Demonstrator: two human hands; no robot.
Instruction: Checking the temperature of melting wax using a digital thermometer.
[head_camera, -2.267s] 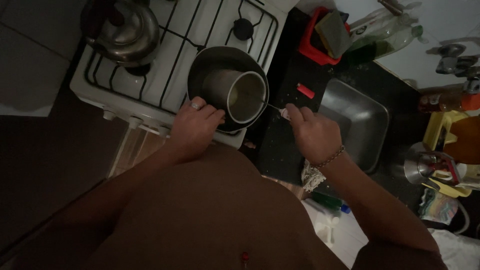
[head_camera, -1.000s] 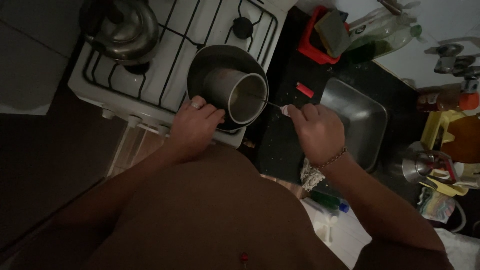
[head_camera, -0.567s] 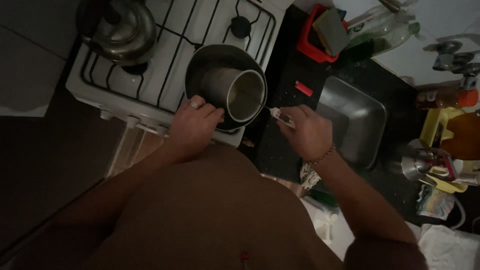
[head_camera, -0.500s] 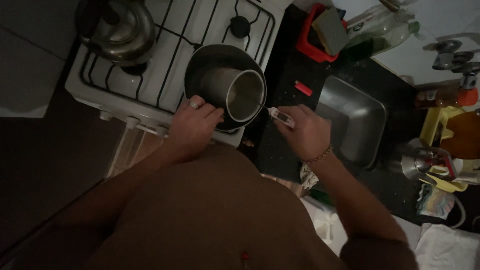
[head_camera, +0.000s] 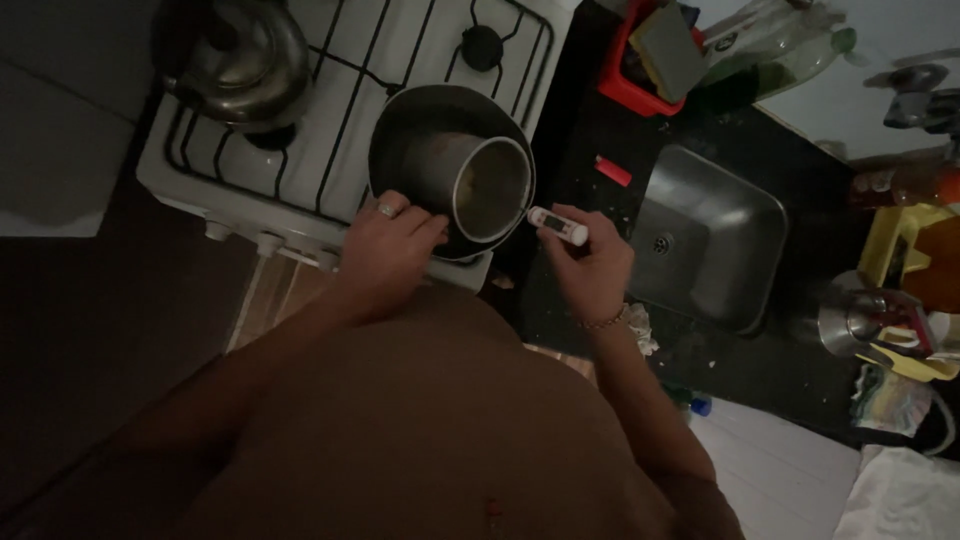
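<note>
Two hands work at a white stove. Up and left of the left hand sits a kettle. The left hand grips the near side of a metal cup standing tilted inside a dark pan. Just right of the cup, the right hand pinches a white thermometer. Further right lies a steel sink.

kettle blocking rear-left burner, bare grate beside pan, sink open
</note>
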